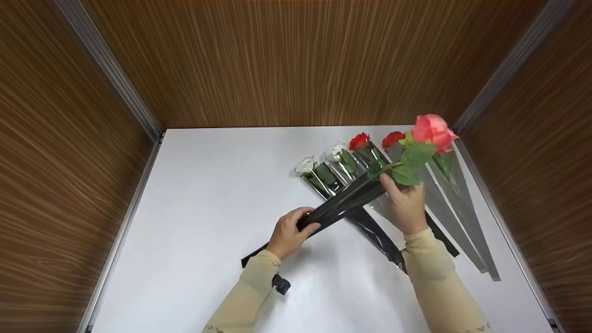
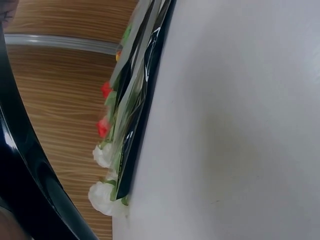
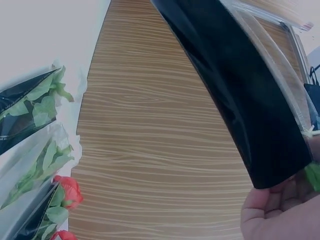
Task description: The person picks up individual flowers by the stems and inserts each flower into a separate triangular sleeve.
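A pink rose (image 1: 432,132) with green leaves stands out of the wide end of a black flower sleeve (image 1: 347,199), held slantwise above the table. My left hand (image 1: 287,233) grips the sleeve lower down, thumb and fingers around it; its narrow tip extends past that hand to the lower left. At the wide end, my right hand (image 1: 409,208) holds the sleeve's edge just under the leaves, thumb on the near side. The right wrist view shows the sleeve (image 3: 235,90) ending at the right hand's fingers (image 3: 257,205). Most of the stem is hidden inside.
Wrapped flowers lie fanned out on the white table (image 1: 208,194): a white rose (image 1: 305,165), another white rose (image 1: 336,150), a red rose (image 1: 360,140) and a second red rose (image 1: 393,138). Grey sleeves (image 1: 478,231) lie at the right. Wood-grain panels (image 1: 286,64) enclose the table.
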Available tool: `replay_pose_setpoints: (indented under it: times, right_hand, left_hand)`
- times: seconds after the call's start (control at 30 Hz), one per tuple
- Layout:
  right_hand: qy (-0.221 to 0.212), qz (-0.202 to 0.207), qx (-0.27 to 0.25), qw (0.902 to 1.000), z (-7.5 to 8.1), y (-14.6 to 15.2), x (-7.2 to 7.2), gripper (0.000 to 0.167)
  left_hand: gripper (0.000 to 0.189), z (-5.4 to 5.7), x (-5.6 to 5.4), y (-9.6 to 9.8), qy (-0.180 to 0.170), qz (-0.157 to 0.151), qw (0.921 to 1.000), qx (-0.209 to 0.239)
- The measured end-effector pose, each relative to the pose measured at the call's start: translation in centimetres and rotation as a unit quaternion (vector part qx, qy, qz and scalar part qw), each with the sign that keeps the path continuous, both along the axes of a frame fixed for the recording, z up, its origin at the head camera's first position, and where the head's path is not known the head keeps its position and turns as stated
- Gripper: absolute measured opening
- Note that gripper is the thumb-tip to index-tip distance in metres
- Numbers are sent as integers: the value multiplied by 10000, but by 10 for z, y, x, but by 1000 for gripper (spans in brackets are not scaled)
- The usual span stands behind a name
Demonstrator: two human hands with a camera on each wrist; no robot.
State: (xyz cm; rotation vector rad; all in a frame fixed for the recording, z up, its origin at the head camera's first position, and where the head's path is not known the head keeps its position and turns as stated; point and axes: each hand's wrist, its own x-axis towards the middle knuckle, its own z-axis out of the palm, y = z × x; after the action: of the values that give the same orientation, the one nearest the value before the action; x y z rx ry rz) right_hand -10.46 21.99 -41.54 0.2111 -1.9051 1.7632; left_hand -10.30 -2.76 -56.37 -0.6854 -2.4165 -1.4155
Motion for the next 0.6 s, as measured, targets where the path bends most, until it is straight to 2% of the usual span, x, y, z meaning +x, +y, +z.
replay_pose_setpoints:
  times: [0.13, 0.27, 0.4, 0.5, 0.6]
  right_hand:
    - [-62, 255, 316, 9992, -4, 5, -1, 14]
    - [83, 812, 139, 9966, -11, 11, -3, 27]
    - [150, 950, -463, 9943, -10, 8, -2, 48]
    - [167, 734, -1091, 9912, -9, 5, -4, 47]
    - [244, 572, -1589, 9853, -8, 3, -6, 37]
  left_hand:
    - [39, 0, 0, 2, -47, -33, 9999, 124]
    - [40, -1, 1, 4, -106, -91, 9995, 268]
    - [41, -2, 2, 6, -167, -140, 9991, 371]
    - [42, -3, 2, 6, -87, -167, 9991, 385]
    - [41, -2, 3, 7, 15, -165, 9992, 361]
